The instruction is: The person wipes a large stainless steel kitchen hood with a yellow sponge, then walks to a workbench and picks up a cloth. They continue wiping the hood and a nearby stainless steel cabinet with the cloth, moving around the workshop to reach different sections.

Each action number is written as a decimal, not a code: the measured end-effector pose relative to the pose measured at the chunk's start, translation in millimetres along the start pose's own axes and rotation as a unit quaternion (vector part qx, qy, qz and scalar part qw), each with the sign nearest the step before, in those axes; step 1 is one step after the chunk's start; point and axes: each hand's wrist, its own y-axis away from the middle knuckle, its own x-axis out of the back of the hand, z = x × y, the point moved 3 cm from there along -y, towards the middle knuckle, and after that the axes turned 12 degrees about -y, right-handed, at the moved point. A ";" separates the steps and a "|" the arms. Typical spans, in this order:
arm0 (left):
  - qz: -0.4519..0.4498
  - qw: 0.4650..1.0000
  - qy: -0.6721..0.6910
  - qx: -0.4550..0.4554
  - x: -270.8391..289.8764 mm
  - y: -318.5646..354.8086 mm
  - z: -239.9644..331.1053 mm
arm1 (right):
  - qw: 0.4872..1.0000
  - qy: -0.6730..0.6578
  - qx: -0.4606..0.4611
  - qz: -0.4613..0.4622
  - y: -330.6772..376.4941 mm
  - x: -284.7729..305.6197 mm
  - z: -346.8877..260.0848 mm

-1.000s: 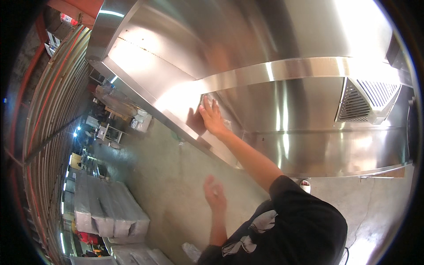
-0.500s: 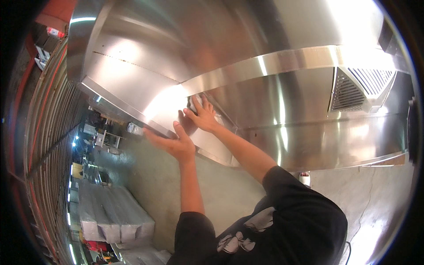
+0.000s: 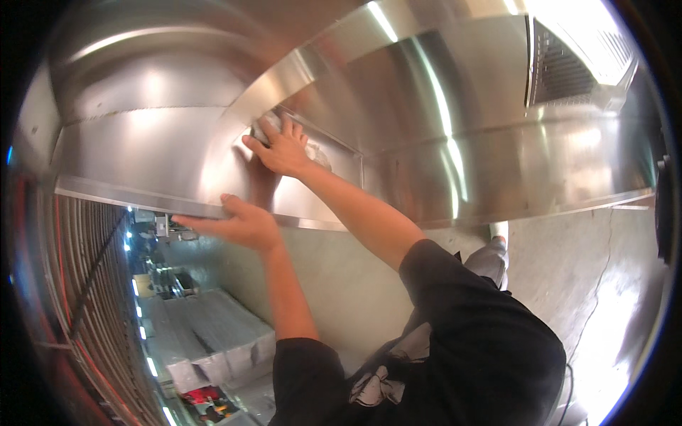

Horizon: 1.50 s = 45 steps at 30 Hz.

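The head view is showing the right hand (image 3: 284, 150) pressing a crumpled pale cloth (image 3: 320, 155) against the inside of a stainless-steel hood (image 3: 142, 145), near the inner corner where a bright curved band is meeting the panel. The step in hand appears to be wiping that corner; the next move seems to be calling for steady pressure, with the fingertips working the cloth along the seam.

The right arm is slanting up and leftward from its black sleeve (image 3: 458, 298), the elbow nearly straight. The hand is lying mostly open, its fingers slightly bent and parted, the thumb pointing left. It is covering part of the cloth, with pale folds showing by the fingertips and beside the wrist; whether the fingers are also pinching it is not clear.

The left hand (image 3: 245, 226) is lying open lower down, at the hood's front lip (image 3: 135, 201). Its fingers are pointing left, fairly straight, and its thumb is standing apart above them. It is gripping nothing visible, and whether it is touching the lip or just hovering beside it cannot be told. The left forearm is rising almost upright over the floor (image 3: 348, 277).
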 end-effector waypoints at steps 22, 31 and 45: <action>-0.003 0.996 -0.014 -0.086 -6.0 -2.9 -10.2 | 0.774 0.529 0.348 0.003 1.6 98.4 139.8; 0.004 0.994 0.018 -0.108 -9.8 -1.0 -18.3 | 0.725 0.573 0.381 -0.026 -4.2 107.5 121.2; 0.049 0.988 -0.030 -0.143 -9.2 -1.8 -23.4 | 0.663 0.660 0.342 -0.089 -4.4 116.8 107.6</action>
